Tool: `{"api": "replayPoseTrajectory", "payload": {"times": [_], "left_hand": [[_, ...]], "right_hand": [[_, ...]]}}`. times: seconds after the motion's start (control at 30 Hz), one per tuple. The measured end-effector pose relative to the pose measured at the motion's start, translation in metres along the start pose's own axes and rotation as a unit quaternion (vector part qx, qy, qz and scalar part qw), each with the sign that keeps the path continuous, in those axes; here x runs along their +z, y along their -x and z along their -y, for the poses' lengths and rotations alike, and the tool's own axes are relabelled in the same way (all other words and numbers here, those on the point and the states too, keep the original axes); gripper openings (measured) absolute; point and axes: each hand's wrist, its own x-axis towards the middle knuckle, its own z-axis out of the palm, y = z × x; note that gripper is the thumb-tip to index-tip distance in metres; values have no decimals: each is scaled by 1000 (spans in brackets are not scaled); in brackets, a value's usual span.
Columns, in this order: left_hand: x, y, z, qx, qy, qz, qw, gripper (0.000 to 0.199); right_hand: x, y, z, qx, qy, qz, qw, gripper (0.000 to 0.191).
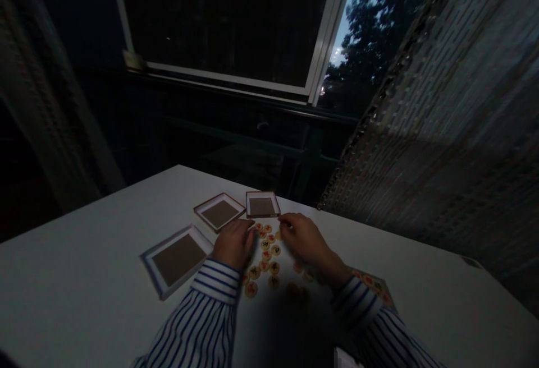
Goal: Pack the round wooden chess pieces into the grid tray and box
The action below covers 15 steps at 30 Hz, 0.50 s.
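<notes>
Several round xiangqi pieces (pixel 266 254), with red or dark characters, lie loosely on the white table between my hands. My left hand (pixel 234 242) rests at the left of the pieces, its fingers bent but apart, the tips beside the pieces at the far end. My right hand (pixel 302 236) is across from it, with its fingers curled together over the right side of the pieces. Whatever is inside those fingers is hidden. More pieces lie partly under my right forearm, in shadow.
A shallow box part (pixel 206 244) lies left of my left hand. Two similar ones, an angled box part (pixel 201 210) and a squarer box part (pixel 263 216), lie beyond. A case with pieces (pixel 374 285) sits by my right sleeve. A bead curtain (pixel 425 132) hangs at right.
</notes>
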Motion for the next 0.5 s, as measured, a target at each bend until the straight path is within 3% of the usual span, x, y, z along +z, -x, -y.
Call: {"api": "replayPoseTrajectory", "payload": {"times": [0.2,0.5], "left_hand": [[6,0,-9,7,19,48,999,21],[9,3,-16,-12,26,105,994,22]], "right_hand": [[26,4,-4,9,42,43,998,24],[44,4,-3,8,35,87,996,24]]}}
